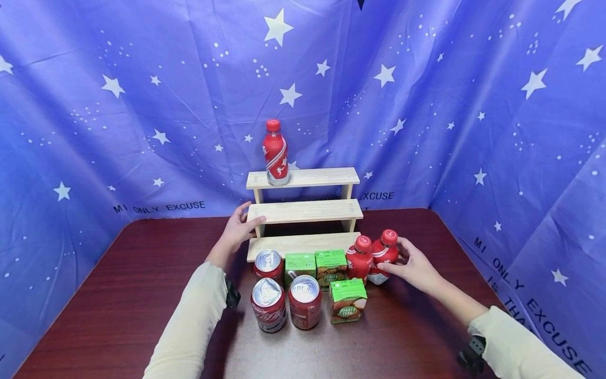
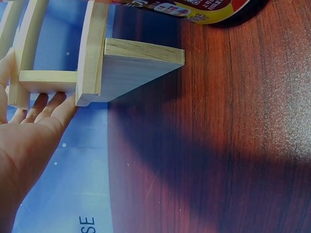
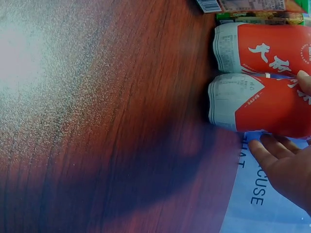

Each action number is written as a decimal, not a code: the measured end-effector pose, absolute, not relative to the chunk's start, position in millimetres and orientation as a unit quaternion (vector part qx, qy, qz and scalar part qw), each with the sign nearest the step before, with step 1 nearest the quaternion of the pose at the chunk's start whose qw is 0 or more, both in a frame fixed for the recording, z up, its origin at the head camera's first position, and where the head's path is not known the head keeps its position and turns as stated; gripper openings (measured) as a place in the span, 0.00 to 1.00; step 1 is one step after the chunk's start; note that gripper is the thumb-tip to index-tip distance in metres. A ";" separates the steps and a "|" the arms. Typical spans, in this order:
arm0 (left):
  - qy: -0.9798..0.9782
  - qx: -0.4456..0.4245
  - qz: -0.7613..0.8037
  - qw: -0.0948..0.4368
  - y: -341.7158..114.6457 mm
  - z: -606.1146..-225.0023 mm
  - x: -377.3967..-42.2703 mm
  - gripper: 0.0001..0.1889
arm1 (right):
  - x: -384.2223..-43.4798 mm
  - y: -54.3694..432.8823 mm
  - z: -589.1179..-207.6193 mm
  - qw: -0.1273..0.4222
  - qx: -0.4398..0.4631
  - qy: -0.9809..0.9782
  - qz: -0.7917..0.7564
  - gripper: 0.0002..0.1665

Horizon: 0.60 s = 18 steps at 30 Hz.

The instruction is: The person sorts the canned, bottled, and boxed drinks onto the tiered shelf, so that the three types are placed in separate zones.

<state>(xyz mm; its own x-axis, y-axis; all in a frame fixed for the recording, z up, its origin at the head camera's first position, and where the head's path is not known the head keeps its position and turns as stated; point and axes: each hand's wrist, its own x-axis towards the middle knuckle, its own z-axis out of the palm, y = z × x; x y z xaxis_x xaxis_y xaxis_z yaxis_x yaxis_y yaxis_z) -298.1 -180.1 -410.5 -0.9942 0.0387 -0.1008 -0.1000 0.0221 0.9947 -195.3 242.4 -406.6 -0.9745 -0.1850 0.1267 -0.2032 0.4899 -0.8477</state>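
Note:
A three-step wooden display shelf (image 1: 305,211) stands at the back of the table. My left hand (image 1: 236,231) holds its left end, thumb over the middle step; in the left wrist view the fingers of that hand (image 2: 34,141) lie against the side support. On the right, my right hand (image 1: 416,266) holds the outer red bottle (image 1: 387,250), thumb in front and fingers on its far side. That bottle stands upright beside another red bottle (image 1: 361,259). The right wrist view has the thumb of the hand (image 3: 291,170) overlapping the held bottle (image 3: 272,107).
One red bottle (image 1: 276,155) stands on the top step. Before the shelf are three red soda cans, one at the front left (image 1: 269,305), and three green boxes, the nearest (image 1: 347,301) at the front right. A blue starry curtain (image 1: 189,105) hangs behind the table (image 1: 142,279).

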 end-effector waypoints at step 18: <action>0.715 -0.021 0.697 0.047 -182.6 -413.6 -301.8 0.41 | -189.3 240.1 -402.2 0.063 0.091 -0.885 0.452 0.40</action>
<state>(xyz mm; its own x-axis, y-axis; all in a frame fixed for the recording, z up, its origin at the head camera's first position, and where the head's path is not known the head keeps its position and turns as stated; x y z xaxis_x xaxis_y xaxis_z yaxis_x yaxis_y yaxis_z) -301.8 -182.6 -413.6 -0.9946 0.0364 -0.0970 -0.0960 0.0264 0.9950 -189.3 240.1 -402.2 -0.9755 -0.1054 0.1933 -0.2184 0.5749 -0.7885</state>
